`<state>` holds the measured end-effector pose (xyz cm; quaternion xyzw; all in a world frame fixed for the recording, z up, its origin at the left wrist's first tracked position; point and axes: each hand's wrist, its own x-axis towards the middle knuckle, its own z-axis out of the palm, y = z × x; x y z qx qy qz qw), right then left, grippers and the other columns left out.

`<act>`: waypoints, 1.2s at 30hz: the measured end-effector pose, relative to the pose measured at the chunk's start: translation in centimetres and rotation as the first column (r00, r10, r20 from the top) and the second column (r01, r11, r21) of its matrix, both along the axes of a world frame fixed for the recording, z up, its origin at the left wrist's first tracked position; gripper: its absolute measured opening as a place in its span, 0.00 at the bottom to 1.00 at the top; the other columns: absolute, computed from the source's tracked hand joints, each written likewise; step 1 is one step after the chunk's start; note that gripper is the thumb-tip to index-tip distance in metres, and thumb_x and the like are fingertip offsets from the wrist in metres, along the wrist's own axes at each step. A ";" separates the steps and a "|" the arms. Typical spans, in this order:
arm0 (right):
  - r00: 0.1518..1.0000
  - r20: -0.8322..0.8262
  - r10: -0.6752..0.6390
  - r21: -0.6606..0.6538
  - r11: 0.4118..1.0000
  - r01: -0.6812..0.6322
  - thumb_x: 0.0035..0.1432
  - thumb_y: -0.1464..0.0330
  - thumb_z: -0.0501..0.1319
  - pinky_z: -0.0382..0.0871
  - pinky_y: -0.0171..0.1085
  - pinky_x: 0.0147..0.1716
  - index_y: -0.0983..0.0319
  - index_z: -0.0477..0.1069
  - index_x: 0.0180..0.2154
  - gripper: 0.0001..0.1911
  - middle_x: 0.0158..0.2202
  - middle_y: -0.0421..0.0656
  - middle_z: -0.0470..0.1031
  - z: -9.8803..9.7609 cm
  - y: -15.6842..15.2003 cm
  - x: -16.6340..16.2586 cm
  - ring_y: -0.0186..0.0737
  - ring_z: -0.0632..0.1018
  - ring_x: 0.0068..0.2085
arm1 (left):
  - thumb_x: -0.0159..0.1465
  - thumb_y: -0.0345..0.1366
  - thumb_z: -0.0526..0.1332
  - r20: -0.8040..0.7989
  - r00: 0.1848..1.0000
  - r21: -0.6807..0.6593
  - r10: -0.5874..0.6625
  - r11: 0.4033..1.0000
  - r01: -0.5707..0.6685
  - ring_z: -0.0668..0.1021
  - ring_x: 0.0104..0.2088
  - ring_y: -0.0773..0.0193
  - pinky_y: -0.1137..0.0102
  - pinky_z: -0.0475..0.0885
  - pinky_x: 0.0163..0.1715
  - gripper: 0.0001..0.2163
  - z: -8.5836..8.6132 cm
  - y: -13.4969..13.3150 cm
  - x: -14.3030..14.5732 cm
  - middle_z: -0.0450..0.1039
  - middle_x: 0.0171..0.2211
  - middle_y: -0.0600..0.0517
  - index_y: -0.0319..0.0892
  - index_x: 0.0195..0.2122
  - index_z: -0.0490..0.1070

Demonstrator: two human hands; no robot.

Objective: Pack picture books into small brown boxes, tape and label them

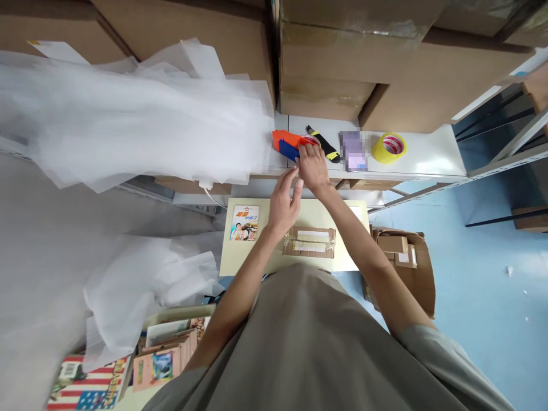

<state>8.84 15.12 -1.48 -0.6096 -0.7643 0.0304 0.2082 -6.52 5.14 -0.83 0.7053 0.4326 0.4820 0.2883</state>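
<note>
An orange and blue tape dispenser (285, 144) is at the shelf's front edge, its right end partly hidden by my right hand (313, 165). The fingers of that hand are curled over this end. Just below and to the left, my left hand (283, 206) has its thumb apart from its fingers and holds nothing. Under my hands, a brown cardboard parcel (309, 242) with clear tape and white labels lies on the pale yellow table (229, 260). A thin book (245, 223) lies at the table's left side.
Beside the dispenser are a black and yellow utility knife (323, 144), a blurred phone (353, 151) and a yellow tape roll (389, 148). White packing sheets (162, 120) cover the shelf's left part. Large boxes (325, 68) stand behind; an open carton (422, 274) sits right, books (160, 362) lower left.
</note>
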 end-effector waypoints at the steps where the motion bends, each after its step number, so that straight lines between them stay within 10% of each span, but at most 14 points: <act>1: 1.000 -0.022 0.003 0.033 0.999 -0.003 0.81 0.65 0.50 0.64 0.69 0.73 0.65 0.63 0.72 0.24 0.69 0.61 0.71 -0.2 -0.8 0.5 0.63 0.70 0.73 | 0.83 0.55 0.49 -0.009 1.000 -0.027 0.007 1.000 -0.007 0.75 0.73 0.52 0.54 0.71 0.74 0.26 -0.6 -0.7 -0.5 0.74 0.71 0.40 0.46 0.71 0.71; 5: 0.987 -0.155 -0.046 0.067 0.996 0.057 0.83 0.58 0.47 0.62 0.68 0.76 0.61 0.59 0.76 0.29 0.76 0.59 0.64 -2.2 -7.5 4.0 0.61 0.65 0.77 | 0.81 0.54 0.56 -0.058 0.997 -0.263 0.057 0.962 -0.070 0.79 0.69 0.51 0.53 0.74 0.72 0.24 -5.7 -4.1 -3.5 0.76 0.69 0.40 0.46 0.68 0.74; 9: 0.945 -0.262 -0.195 -0.117 0.979 0.169 0.82 0.50 0.48 0.65 0.66 0.75 0.61 0.58 0.77 0.33 0.74 0.61 0.67 -6.7 -18.3 7.8 0.61 0.68 0.76 | 0.77 0.52 0.62 -0.123 0.986 -0.622 0.112 0.766 -0.165 0.83 0.64 0.46 0.51 0.80 0.66 0.23 -11.8 -8.8 -6.0 0.79 0.66 0.37 0.43 0.64 0.76; 15: 0.778 -0.334 -0.532 -0.570 0.771 0.283 0.76 0.38 0.50 0.80 0.58 0.57 0.66 0.61 0.74 0.45 0.66 0.66 0.77 -12.0 -30.2 8.1 0.64 0.82 0.61 | 0.75 0.51 0.63 -0.139 0.986 -0.775 0.087 0.611 -0.163 0.85 0.60 0.49 0.57 0.82 0.61 0.22 -14.7 -13.8 -4.9 0.82 0.62 0.39 0.43 0.63 0.76; 21: 0.747 -0.264 -0.611 -0.706 0.650 0.282 0.72 0.36 0.54 0.73 0.43 0.39 0.62 0.71 0.63 0.39 0.38 0.50 0.84 -12.6 -31.0 6.4 0.54 0.82 0.37 | 0.73 0.54 0.66 -0.432 0.899 -0.713 -0.079 0.640 -0.287 0.86 0.53 0.46 0.60 0.79 0.56 0.22 -14.1 -13.9 -2.4 0.86 0.51 0.41 0.43 0.58 0.80; 30: 0.762 -0.283 -0.583 -0.645 0.703 0.299 0.79 0.41 0.44 0.71 0.39 0.39 0.55 0.67 0.33 0.32 0.36 0.49 0.80 -13.9 -29.8 7.7 0.46 0.79 0.36 | 0.79 0.49 0.57 -0.536 0.839 -0.669 -0.092 0.653 -0.355 0.84 0.44 0.49 0.64 0.73 0.48 0.18 -15.6 -12.3 -2.5 0.83 0.36 0.43 0.45 0.42 0.81; 36: 0.770 -0.422 -0.480 -0.558 0.806 0.197 0.80 0.44 0.48 0.80 0.42 0.46 0.58 0.77 0.37 0.32 0.50 0.52 0.79 -12.9 -29.6 7.8 0.47 0.82 0.45 | 0.80 0.47 0.52 -0.383 0.920 -0.707 -0.088 0.668 -0.230 0.82 0.43 0.53 0.64 0.76 0.48 0.17 -15.3 -12.2 -5.1 0.81 0.38 0.45 0.46 0.41 0.77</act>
